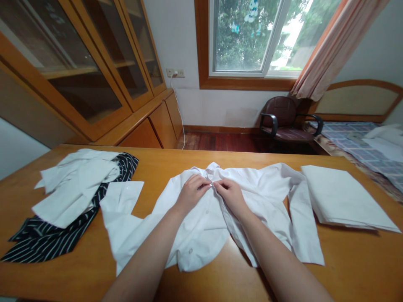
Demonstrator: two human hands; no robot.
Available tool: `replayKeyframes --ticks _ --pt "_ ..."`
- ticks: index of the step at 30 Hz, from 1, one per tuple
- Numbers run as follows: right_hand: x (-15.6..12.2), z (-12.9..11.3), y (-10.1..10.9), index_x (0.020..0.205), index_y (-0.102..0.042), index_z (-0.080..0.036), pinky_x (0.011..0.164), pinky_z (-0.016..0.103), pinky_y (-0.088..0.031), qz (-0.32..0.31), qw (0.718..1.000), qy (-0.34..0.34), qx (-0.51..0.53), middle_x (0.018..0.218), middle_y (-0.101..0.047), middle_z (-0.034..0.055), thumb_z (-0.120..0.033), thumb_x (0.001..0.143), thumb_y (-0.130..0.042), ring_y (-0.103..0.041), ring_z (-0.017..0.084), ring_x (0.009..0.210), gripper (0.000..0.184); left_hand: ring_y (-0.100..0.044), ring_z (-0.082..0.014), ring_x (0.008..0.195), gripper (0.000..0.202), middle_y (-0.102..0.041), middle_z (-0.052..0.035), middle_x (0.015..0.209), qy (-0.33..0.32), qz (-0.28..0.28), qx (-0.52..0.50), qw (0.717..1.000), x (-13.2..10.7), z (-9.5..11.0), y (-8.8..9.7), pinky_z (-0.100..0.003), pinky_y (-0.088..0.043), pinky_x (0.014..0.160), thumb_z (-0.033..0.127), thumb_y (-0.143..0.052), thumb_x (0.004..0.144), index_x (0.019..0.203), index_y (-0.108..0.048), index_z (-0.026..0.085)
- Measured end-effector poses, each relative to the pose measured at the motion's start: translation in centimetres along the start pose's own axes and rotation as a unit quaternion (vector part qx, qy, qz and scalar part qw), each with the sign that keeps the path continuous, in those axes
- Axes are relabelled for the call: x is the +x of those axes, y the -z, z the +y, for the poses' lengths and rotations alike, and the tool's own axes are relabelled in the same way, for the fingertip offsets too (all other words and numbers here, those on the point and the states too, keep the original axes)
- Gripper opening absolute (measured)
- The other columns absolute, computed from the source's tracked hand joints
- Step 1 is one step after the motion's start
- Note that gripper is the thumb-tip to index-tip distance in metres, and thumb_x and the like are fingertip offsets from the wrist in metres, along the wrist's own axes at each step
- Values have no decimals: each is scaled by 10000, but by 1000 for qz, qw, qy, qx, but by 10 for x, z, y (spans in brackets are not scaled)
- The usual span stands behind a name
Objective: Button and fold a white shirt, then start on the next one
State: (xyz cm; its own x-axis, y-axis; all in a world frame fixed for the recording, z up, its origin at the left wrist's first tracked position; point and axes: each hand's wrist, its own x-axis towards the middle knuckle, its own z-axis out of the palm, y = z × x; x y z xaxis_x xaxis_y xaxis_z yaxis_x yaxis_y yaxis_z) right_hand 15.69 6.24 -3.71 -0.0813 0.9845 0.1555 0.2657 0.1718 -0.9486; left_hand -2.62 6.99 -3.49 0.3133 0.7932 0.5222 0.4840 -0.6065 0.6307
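Note:
A white button-up shirt [201, 226] lies spread on the wooden table [362, 260], sleeves out to both sides, collar at the far edge. My left hand [192, 191] and my right hand [231, 193] meet just below the collar. Both pinch the shirt's front edges together at a button near the top of the placket, fingers curled closed on the cloth. Further buttons show lower down the front.
At the left lies a heap of white cloth [75, 180] on a black striped garment [47, 235]. A folded white shirt [343, 199] rests at the right. Beyond the table are a wooden cabinet [94, 84], a dark armchair [285, 119], a bed [371, 147] and a window [252, 37].

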Motion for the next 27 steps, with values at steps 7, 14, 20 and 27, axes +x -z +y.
replayKeyframes --ticks 7,14,20,27 --pt "1 4 -1 816 -783 -172 668 276 -452 -2 1000 -4 4 775 -734 49 -344 805 -649 -604 178 701 219 -609 -176 819 109 -665 -21 882 37 3 22 999 -3 -3 -1 -321 -501 783 277 -678 897 982 -648 215" --pt "2 5 -2 836 -774 -160 629 261 -426 -4 1000 -15 23 720 -694 26 -332 769 -681 -569 156 650 206 -626 -179 886 207 -680 -27 926 -4 -15 23 1000 -2 -3 -1 -317 -507 827 228 -618 933 1136 -655 231" --pt "3 10 -4 838 -760 -164 609 256 -408 -9 999 -12 39 677 -645 4 -325 763 -686 -531 143 624 192 -635 -186 883 60 -677 -34 899 5 -20 16 1000 -2 -1 0 -318 -499 812 208 -608 932 950 -666 204" --pt "3 10 -4 794 -714 -173 593 253 -414 -5 999 -14 47 650 -621 -5 -330 765 -682 -528 145 612 164 -629 -178 880 36 -671 -24 883 8 -13 10 1000 -1 0 1 -311 -492 820 204 -622 926 914 -656 201"
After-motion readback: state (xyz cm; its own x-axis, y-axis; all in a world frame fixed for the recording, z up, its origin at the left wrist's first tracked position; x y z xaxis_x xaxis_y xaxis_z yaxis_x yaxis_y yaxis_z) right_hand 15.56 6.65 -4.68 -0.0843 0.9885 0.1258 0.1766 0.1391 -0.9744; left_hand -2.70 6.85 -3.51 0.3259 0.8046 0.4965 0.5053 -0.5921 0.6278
